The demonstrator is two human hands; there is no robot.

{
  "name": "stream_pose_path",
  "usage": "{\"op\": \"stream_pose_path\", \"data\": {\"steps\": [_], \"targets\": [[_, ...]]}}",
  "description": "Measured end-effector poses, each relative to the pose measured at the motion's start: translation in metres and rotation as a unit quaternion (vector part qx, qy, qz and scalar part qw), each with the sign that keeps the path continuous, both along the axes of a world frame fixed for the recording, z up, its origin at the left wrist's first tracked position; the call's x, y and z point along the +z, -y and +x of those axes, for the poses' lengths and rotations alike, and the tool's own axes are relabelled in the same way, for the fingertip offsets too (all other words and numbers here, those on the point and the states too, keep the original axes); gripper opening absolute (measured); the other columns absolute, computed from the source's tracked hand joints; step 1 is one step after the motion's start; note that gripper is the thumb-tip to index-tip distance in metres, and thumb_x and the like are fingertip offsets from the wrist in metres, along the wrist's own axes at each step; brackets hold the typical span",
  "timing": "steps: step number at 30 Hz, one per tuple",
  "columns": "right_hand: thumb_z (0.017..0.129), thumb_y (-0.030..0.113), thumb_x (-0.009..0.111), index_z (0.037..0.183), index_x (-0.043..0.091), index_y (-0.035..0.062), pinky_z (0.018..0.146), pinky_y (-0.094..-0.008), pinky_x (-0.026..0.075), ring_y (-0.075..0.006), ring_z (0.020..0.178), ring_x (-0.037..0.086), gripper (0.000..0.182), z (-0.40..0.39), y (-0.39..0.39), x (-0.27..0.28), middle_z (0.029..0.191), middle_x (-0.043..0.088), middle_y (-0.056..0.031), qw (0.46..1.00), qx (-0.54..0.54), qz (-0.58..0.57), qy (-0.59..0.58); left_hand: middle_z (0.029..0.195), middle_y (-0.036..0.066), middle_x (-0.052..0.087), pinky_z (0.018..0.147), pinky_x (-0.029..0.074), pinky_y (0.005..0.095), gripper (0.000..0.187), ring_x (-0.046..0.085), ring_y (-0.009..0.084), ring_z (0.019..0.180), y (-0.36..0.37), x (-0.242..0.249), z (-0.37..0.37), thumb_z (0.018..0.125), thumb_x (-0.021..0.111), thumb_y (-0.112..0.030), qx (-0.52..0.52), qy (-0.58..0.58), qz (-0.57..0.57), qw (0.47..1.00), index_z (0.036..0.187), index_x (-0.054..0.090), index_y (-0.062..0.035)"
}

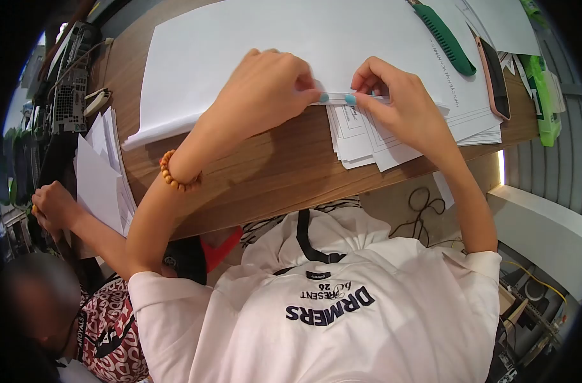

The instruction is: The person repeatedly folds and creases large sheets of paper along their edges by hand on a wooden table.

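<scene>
A large white paper sheet covers much of the desk in the head view. Its near edge is turned up into a narrow folded strip. My left hand, with a beaded bracelet at the wrist, pinches this strip near its middle. Just to the right, my right hand pinches the same strip between thumb and curled fingers. Both thumb tips, with light blue nails, press on the fold close together. Beneath the strip and my right hand lies a stack of printed sheets, partly covered.
A green utility knife rests on paper at the far right, beside a phone. More white papers lie at the desk's left edge. Another person's hand is at left, near computer equipment. A cable hangs beyond the desk's near edge.
</scene>
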State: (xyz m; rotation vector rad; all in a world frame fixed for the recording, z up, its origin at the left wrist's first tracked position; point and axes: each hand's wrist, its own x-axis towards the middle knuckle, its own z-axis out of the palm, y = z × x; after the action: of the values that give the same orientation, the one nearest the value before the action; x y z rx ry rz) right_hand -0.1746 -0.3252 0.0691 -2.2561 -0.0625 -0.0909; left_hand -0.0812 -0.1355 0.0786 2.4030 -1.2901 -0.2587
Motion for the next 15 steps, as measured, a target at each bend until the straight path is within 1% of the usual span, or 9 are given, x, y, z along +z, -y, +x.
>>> {"op": "stream_pose_path", "data": {"steps": [2, 3, 4, 5, 8, 10, 11, 13, 15], "targets": [[0.078, 0.01, 0.062, 0.084, 0.058, -0.0018, 0.068, -0.0333, 0.049, -0.0247, 0.072, 0.063, 0.013, 0.002, 0.003, 0.001, 0.075, 0.064, -0.0138, 0.999, 0.022, -0.034, -0.027, 0.077, 0.01, 0.065, 0.073, 0.043, 0.0321, 0.015, 0.056, 0.0241, 0.074, -0.002, 0.001, 0.0, 0.078, 0.069, -0.018, 0.041, 0.012, 0.037, 0.998, 0.082, 0.07, -0.003], [0.078, 0.01, 0.062, 0.084, 0.058, -0.0018, 0.068, -0.0333, 0.049, -0.0247, 0.072, 0.063, 0.013, 0.003, 0.005, 0.003, 0.075, 0.064, -0.0138, 0.999, 0.021, -0.032, -0.028, 0.076, 0.009, 0.064, 0.074, 0.042, 0.0326, 0.017, 0.055, 0.0235, 0.074, -0.004, 0.0, 0.002, 0.077, 0.07, -0.019, 0.055, -0.049, 0.004, 0.997, 0.08, 0.069, -0.003], [0.079, 0.009, 0.063, 0.084, 0.057, -0.0014, 0.068, -0.031, 0.047, -0.0204, 0.071, 0.06, 0.013, 0.004, 0.006, 0.004, 0.075, 0.062, -0.0107, 0.998, 0.025, -0.037, -0.051, 0.075, 0.008, 0.064, 0.074, 0.041, 0.033, 0.018, 0.054, 0.0228, 0.074, -0.007, -0.002, 0.003, 0.076, 0.071, -0.021, 0.069, -0.111, -0.029, 0.991, 0.078, 0.069, -0.003], [0.08, 0.009, 0.063, 0.084, 0.056, -0.0009, 0.067, -0.0287, 0.045, -0.016, 0.07, 0.056, 0.012, 0.005, 0.006, 0.005, 0.074, 0.059, -0.0075, 0.996, 0.029, -0.041, -0.076, 0.075, 0.008, 0.064, 0.074, 0.041, 0.033, 0.018, 0.054, 0.0228, 0.074, -0.009, -0.006, 0.003, 0.076, 0.071, -0.021, 0.07, -0.112, -0.026, 0.991, 0.078, 0.069, -0.003], [0.08, 0.008, 0.063, 0.083, 0.056, -0.0007, 0.065, -0.0287, 0.045, -0.0156, 0.069, 0.056, 0.011, 0.006, 0.004, 0.006, 0.073, 0.06, -0.0069, 0.995, 0.03, -0.048, -0.08, 0.073, 0.005, 0.062, 0.076, 0.037, 0.0315, 0.021, 0.051, 0.0196, 0.072, -0.018, -0.016, 0.002, 0.076, 0.072, -0.024, 0.028, -0.065, -0.088, 0.994, 0.073, 0.067, -0.0037], [0.08, 0.009, 0.063, 0.082, 0.056, -0.0005, 0.064, -0.0286, 0.044, -0.0156, 0.069, 0.056, 0.011, 0.007, 0.004, 0.006, 0.073, 0.06, -0.0067, 0.995, 0.034, -0.047, -0.082, 0.068, 0.003, 0.058, 0.079, 0.032, 0.031, 0.026, 0.048, 0.0176, 0.071, -0.02, -0.02, 0.002, 0.074, 0.074, -0.029, 0.042, 0.026, -0.066, 0.997, 0.069, 0.065, -0.0047], [0.08, 0.009, 0.063, 0.081, 0.056, -0.0003, 0.063, -0.0285, 0.044, -0.0156, 0.068, 0.056, 0.011, 0.008, 0.004, 0.006, 0.072, 0.059, -0.0064, 0.995, 0.038, -0.045, -0.081, 0.068, 0.003, 0.058, 0.079, 0.032, 0.031, 0.026, 0.048, 0.0176, 0.071, -0.023, -0.022, 0.004, 0.074, 0.074, -0.029, 0.043, 0.024, -0.065, 0.997, 0.069, 0.065, -0.0047], [0.08, 0.01, 0.063, 0.08, 0.056, -0.0001, 0.063, -0.0284, 0.044, -0.0156, 0.068, 0.056, 0.012, 0.009, 0.003, 0.011, 0.072, 0.059, -0.0064, 0.994, 0.037, -0.048, -0.095, 0.064, 0.001, 0.054, 0.08, 0.029, 0.0309, 0.032, 0.046, 0.0164, 0.069, -0.028, -0.025, 0.011, 0.073, 0.075, -0.035, 0.05, 0.095, -0.027, 0.994, 0.066, 0.064, -0.0054], [0.08, 0.011, 0.063, 0.08, 0.056, 0.0, 0.062, -0.0282, 0.044, -0.0155, 0.067, 0.056, 0.014, 0.009, 0.002, 0.012, 0.071, 0.059, -0.0064, 0.992, 0.034, -0.048, -0.108, 0.063, 0.001, 0.053, 0.08, 0.029, 0.0318, 0.036, 0.046, 0.0165, 0.07, -0.025, -0.023, 0.015, 0.072, 0.074, -0.038, 0.041, 0.099, -0.02, 0.994, 0.064, 0.064, -0.0051]]}}
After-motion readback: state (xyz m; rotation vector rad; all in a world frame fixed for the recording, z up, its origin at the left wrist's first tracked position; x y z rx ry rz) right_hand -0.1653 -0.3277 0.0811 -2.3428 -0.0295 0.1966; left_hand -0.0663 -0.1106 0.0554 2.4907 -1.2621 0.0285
